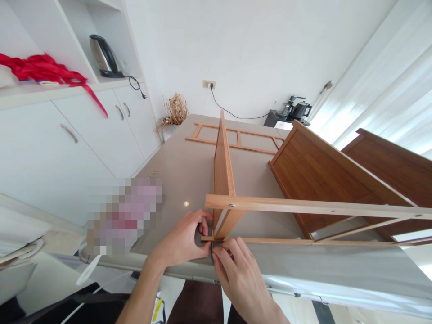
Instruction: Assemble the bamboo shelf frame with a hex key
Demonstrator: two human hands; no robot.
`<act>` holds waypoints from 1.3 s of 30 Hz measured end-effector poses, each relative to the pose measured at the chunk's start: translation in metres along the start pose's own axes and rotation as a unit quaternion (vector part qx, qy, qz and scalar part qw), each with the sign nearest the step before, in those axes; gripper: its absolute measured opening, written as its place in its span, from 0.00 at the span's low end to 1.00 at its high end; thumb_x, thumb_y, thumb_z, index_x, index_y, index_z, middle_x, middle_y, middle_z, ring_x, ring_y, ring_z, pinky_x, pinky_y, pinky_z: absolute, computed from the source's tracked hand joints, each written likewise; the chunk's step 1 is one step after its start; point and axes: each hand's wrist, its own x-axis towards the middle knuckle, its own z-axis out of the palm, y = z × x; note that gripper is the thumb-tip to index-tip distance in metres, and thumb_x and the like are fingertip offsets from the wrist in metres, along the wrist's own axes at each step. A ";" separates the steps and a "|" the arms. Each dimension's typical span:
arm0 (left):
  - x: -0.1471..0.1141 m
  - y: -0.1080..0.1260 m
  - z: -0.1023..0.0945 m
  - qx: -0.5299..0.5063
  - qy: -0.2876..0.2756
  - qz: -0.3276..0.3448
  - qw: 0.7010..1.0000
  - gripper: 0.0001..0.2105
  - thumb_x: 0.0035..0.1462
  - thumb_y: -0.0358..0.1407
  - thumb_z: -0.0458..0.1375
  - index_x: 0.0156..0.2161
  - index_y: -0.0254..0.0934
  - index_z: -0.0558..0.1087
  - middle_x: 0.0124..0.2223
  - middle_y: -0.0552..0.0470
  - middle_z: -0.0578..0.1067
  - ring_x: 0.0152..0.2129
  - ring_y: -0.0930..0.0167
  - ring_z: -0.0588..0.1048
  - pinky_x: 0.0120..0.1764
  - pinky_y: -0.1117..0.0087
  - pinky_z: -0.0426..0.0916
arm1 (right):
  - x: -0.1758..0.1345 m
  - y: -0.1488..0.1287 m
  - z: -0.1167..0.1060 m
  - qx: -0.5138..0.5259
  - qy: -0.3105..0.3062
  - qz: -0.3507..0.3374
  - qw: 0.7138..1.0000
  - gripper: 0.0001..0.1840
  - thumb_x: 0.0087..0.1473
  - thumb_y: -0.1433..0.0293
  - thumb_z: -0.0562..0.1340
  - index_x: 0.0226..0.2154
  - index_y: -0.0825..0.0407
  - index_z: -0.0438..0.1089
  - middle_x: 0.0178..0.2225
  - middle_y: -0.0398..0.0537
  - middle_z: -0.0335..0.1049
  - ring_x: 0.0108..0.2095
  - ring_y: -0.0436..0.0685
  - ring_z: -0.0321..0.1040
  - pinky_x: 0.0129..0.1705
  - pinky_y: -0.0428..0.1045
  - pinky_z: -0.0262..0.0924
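The end of the lower wooden rail (276, 241) lay between my two hands, its long axis running off to the right past my right hand (238, 266). My left hand (182, 237) was nearer that end, curled around it, fingers beyond and thumb on the near side; I couldn't tell whether they pressed on the wood. My right hand sat on the near side, back upward, thumb and forefinger drawn together beside the joint; whether they pinched anything small was hidden. Just beyond my fingertips, the wooden shelf board (222, 166) stood on edge, pointing away from me, meeting the upper wooden rail (303, 207).
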 end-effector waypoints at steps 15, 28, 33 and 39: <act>-0.001 -0.002 0.001 0.008 0.002 0.000 1.000 0.17 0.47 0.28 0.63 0.43 0.41 0.67 0.35 0.57 0.74 0.36 0.67 0.73 0.42 0.66 0.67 | -0.013 0.010 -0.003 0.004 0.029 0.018 0.999 0.08 0.68 0.77 0.59 0.42 0.51 0.73 0.38 0.50 0.68 0.39 0.58 0.65 0.40 0.53 0.63; -0.003 -0.005 0.002 0.025 0.008 -0.011 1.000 0.12 0.47 0.30 0.63 0.36 0.41 0.65 0.36 0.56 0.74 0.36 0.68 0.73 0.41 0.67 0.68 | -0.022 0.003 0.002 0.072 0.020 0.020 0.997 0.11 0.67 0.81 0.57 0.43 0.51 0.71 0.41 0.49 0.73 0.40 0.56 0.67 0.42 0.52 0.63; -0.003 -0.009 0.004 0.028 0.013 -0.009 0.999 0.12 0.47 0.30 0.64 0.36 0.41 0.66 0.37 0.55 0.75 0.36 0.68 0.73 0.40 0.67 0.68 | -0.022 0.005 0.002 0.051 0.012 0.023 0.998 0.11 0.67 0.80 0.55 0.42 0.51 0.70 0.36 0.47 0.69 0.36 0.56 0.64 0.39 0.51 0.61; -0.002 -0.005 0.002 0.029 0.010 -0.008 0.999 0.13 0.46 0.29 0.64 0.35 0.41 0.66 0.36 0.56 0.75 0.36 0.68 0.73 0.40 0.67 0.68 | -0.016 0.008 0.003 0.040 -0.006 0.003 0.999 0.11 0.67 0.80 0.56 0.41 0.51 0.70 0.36 0.47 0.68 0.35 0.55 0.62 0.40 0.51 0.60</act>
